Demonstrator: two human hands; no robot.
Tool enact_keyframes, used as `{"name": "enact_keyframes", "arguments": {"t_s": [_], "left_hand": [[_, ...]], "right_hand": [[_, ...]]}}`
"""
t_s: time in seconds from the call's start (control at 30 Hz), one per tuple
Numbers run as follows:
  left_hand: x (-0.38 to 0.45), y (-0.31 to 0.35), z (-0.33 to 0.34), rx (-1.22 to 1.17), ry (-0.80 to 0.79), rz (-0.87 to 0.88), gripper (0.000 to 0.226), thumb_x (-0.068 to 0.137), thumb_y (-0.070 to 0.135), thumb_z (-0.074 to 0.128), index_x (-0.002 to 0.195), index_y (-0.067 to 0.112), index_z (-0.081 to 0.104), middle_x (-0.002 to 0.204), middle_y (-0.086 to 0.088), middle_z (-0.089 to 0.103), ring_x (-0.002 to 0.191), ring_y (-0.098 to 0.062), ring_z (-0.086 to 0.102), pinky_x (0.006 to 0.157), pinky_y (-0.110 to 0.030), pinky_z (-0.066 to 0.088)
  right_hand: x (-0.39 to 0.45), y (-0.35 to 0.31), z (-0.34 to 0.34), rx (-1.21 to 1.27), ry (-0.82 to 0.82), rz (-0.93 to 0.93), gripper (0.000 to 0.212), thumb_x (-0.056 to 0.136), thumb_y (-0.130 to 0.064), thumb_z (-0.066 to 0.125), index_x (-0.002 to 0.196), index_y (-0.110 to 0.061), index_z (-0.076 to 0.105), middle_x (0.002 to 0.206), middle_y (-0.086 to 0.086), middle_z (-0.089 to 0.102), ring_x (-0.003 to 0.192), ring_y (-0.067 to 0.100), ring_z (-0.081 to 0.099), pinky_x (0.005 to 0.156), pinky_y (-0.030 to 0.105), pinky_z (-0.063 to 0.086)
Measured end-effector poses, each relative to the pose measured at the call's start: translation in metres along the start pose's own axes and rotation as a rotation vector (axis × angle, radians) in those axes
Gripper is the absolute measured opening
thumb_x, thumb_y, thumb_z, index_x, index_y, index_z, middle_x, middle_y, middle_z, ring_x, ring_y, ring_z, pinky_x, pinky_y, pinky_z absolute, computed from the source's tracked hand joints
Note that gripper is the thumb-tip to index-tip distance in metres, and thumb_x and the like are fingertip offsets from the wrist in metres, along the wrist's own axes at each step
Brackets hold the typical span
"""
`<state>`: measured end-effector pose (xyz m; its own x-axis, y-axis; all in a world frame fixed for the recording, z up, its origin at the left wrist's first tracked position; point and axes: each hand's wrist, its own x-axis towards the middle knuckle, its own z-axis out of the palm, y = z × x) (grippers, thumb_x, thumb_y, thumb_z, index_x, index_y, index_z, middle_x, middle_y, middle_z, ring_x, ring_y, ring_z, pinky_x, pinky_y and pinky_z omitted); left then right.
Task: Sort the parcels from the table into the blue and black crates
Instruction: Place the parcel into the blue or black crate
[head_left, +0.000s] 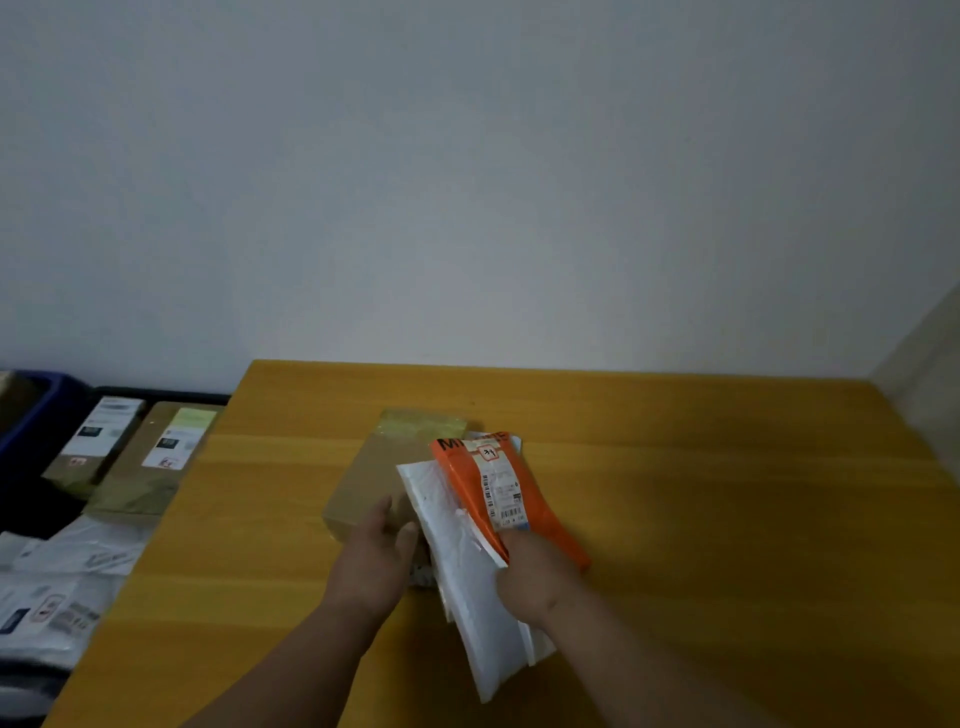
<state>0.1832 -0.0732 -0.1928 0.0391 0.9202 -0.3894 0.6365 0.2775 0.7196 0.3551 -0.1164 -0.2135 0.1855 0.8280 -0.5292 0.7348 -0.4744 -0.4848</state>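
While the left hand (382, 551) rests spread on the box (374, 478), the right hand's (535, 571) grip seemingly pinches both mailers (467, 551).

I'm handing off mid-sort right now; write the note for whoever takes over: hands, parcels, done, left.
Right hand grips the orange mailer and white mailer together, lifted over the table.
Left hand is open, fingers against the near end of the cardboard box, which lies on the table.
Done: two labelled boxes and several grey bags already lie in the black crate area to the left. The blue crate is only partly in view.
Left: crate both held mailers, then the cardboard box.
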Motion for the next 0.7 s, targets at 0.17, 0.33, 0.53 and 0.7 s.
{"name": "enact_keyframes", "arguments": {"t_s": [0.17, 0.33, 0.53, 0.7], "left_hand": [[0.037, -0.022, -0.054, -0.084, -0.008, 0.022, 0.058, 0.101, 0.035, 0.048, 0.153, 0.019, 0.029, 0.149, -0.011, 0.044, 0.130, -0.030, 0.048, 0.097, -0.037, 0.044], [0.057, -0.039, -0.082, -0.100, 0.060, 0.076, 0.054, 0.099, 0.038, 0.048, 0.149, 0.021, 0.037, 0.150, -0.008, 0.042, 0.134, -0.028, 0.043, 0.108, -0.046, 0.040], [0.049, -0.031, -0.105, -0.429, 0.127, -0.019, 0.038, 0.101, 0.048, 0.040, 0.108, 0.017, 0.061, 0.119, -0.007, 0.059, 0.106, -0.026, 0.056, 0.090, -0.040, 0.045], [0.024, -0.026, -0.138, -1.177, -0.133, -0.362, 0.080, 0.087, 0.080, 0.026, 0.113, 0.012, 0.061, 0.108, -0.013, 0.068, 0.088, -0.029, 0.064, 0.075, -0.040, 0.048]], "right_hand": [[0.012, -0.059, 0.021, 0.034, 0.191, 0.006, 0.033, 0.098, -0.029, 0.053, 0.131, -0.029, 0.057, 0.130, -0.001, 0.060, 0.120, 0.026, 0.057, 0.099, 0.038, 0.049], [0.010, -0.092, 0.029, 0.130, 0.287, -0.025, 0.016, 0.095, -0.037, 0.055, 0.103, -0.027, 0.065, 0.106, -0.006, 0.066, 0.095, 0.017, 0.064, 0.072, 0.028, 0.051], [-0.003, -0.107, 0.026, 0.098, 0.483, -0.104, 0.017, 0.097, -0.023, 0.047, 0.095, -0.024, 0.064, 0.088, -0.006, 0.062, 0.087, 0.020, 0.060, 0.081, 0.041, 0.049], [-0.020, -0.119, 0.037, 0.007, 0.638, -0.345, 0.030, 0.076, -0.016, 0.051, 0.089, -0.031, 0.073, 0.111, -0.011, 0.070, 0.111, 0.023, 0.062, 0.097, 0.054, 0.043]]}}
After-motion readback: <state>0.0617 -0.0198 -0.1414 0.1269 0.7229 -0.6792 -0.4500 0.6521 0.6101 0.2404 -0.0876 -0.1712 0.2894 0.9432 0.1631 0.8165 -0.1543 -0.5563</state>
